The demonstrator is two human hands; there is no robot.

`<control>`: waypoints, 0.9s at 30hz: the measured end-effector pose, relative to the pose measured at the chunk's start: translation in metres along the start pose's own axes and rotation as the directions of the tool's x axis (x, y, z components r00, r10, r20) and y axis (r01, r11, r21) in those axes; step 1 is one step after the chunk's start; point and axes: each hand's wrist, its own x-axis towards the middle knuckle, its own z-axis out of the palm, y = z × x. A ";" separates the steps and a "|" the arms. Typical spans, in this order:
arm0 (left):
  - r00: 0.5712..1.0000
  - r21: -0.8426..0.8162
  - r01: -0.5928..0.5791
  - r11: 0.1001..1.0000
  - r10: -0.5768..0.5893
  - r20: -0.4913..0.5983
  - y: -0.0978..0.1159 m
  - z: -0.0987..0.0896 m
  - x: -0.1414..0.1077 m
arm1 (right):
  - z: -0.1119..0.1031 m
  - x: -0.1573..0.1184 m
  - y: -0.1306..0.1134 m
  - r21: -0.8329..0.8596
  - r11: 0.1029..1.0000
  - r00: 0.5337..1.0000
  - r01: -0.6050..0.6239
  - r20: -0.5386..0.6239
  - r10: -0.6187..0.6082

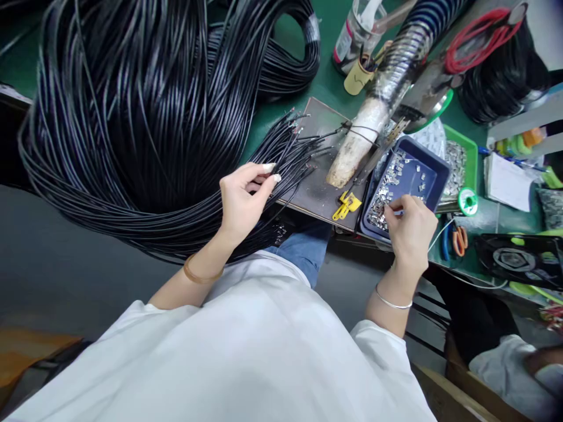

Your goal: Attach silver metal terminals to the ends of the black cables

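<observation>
A black cable (281,157) is pinched between the thumb and finger of my left hand (247,196), above the spread cable ends. The big bundle of black cables (145,105) lies to the left. My right hand (410,225) reaches into the blue tray (433,170) among small silvery metal parts (389,187); its thumb and index finger are closed, and whatever lies between them is too small to make out. Stripped tips with bits of red and white show at several cable ends. Between my hands a yellow tool (346,205) rests on the grey board (314,196).
A flexible metal duct (398,64) slants down over the board. Behind it are a plastic jar (354,38) and a yellow cup (357,77). A green tray (470,153), orange-handled pliers (460,239) and a black fan (516,258) stand right. Another person's sleeve (510,375) shows lower right.
</observation>
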 end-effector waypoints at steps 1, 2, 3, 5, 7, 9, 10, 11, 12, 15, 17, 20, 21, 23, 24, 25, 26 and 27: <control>0.999 -0.084 0.036 0.996 -0.039 -0.025 -0.001 0.002 0.003 | -0.001 -0.001 0.000 -0.017 0.999 0.999 0.029 0.019 -0.029; 0.996 -0.162 0.055 0.985 -0.065 -0.060 0.000 0.003 0.005 | -0.002 -0.002 0.000 -0.034 0.998 0.998 0.050 0.034 -0.049; 0.992 -0.232 0.058 0.971 -0.083 -0.099 0.001 0.004 0.008 | -0.003 -0.003 0.000 -0.054 0.997 0.997 0.061 0.045 -0.059; 0.986 -0.367 0.068 0.928 -0.118 -0.115 0.010 0.004 0.011 | -0.004 -0.003 -0.001 -0.106 0.992 0.997 0.063 0.059 -0.056; 0.986 -0.489 0.167 0.856 -0.143 0.087 0.023 0.003 0.010 | -0.004 -0.003 -0.003 -0.163 0.985 0.996 0.051 0.074 -0.040; 0.858 -0.512 0.401 0.759 -0.117 0.499 0.038 0.003 0.005 | -0.005 -0.002 -0.005 -0.206 0.978 0.996 0.037 0.082 -0.021; 0.723 -0.464 0.532 0.708 -0.094 0.685 0.045 0.005 0.001 | -0.005 -0.002 -0.005 -0.212 0.977 0.996 0.038 0.087 -0.020; 0.587 -0.411 0.636 0.653 -0.063 0.807 0.050 0.009 -0.005 | -0.006 -0.002 -0.005 -0.203 0.978 0.995 0.048 0.093 -0.029; 0.484 -0.361 0.713 0.601 -0.048 0.874 0.054 0.014 -0.010 | -0.007 -0.001 -0.004 -0.183 0.981 0.994 0.061 0.098 -0.043; 0.432 -0.319 0.820 0.474 -0.150 0.889 0.054 0.036 -0.026 | -0.007 0.000 0.002 -0.091 0.993 0.993 0.078 0.097 -0.069; 0.480 -0.336 0.816 0.470 -0.229 0.847 0.048 0.050 -0.035 | -0.005 0.001 0.010 0.010 0.999 0.995 0.050 0.091 -0.050; 0.536 -0.329 0.786 0.523 -0.312 0.785 0.038 0.060 -0.041 | -0.002 0.003 0.027 0.212 0.975 0.994 -0.068 0.097 0.048; 0.552 -0.327 0.775 0.541 -0.329 0.766 0.036 0.061 -0.043 | -0.001 0.003 0.032 0.261 0.959 0.992 -0.107 0.099 0.084; 0.593 -0.339 0.745 0.575 -0.338 0.730 0.032 0.062 -0.043 | -0.001 0.003 0.039 0.303 0.943 0.989 -0.136 0.093 0.113; 0.615 -0.349 0.726 0.592 -0.331 0.716 0.031 0.062 -0.044 | -0.002 0.002 0.040 0.298 0.947 0.991 -0.121 0.089 0.098; 0.635 -0.358 0.705 0.612 -0.322 0.702 0.031 0.063 -0.044 | -0.002 0.001 0.039 0.275 0.957 0.994 -0.092 0.085 0.071; 0.654 -0.362 0.684 0.634 -0.312 0.689 0.030 0.063 -0.044 | -0.003 0.000 0.036 0.233 0.971 0.996 -0.061 0.082 0.042; 0.669 -0.360 0.664 0.655 -0.306 0.677 0.030 0.064 -0.044 | -0.004 -0.002 0.032 0.171 0.985 0.997 -0.032 0.075 0.020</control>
